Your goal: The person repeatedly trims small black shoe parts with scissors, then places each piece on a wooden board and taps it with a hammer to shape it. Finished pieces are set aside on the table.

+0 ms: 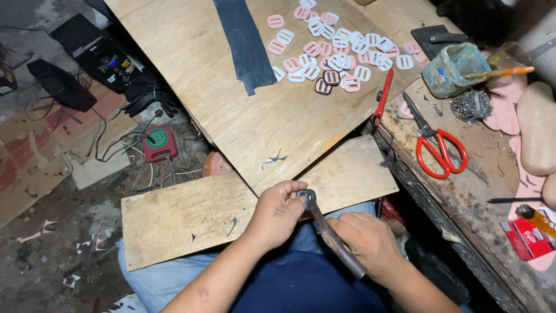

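Hands over lap | left hand (277, 210) pinching buckle (306, 197) | right hand (364, 240) gripping strap (333, 239)

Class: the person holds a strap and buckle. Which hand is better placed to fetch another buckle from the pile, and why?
Probably the left hand: it lies nearer the buckle pile, pinching only the buckle, while the right hand grips the strap.

Left hand (278, 211) pinches buckle (306, 198) on strap (333, 237); right hand (365, 240) grips strap; red scissors (437, 148) on bench (486, 168).
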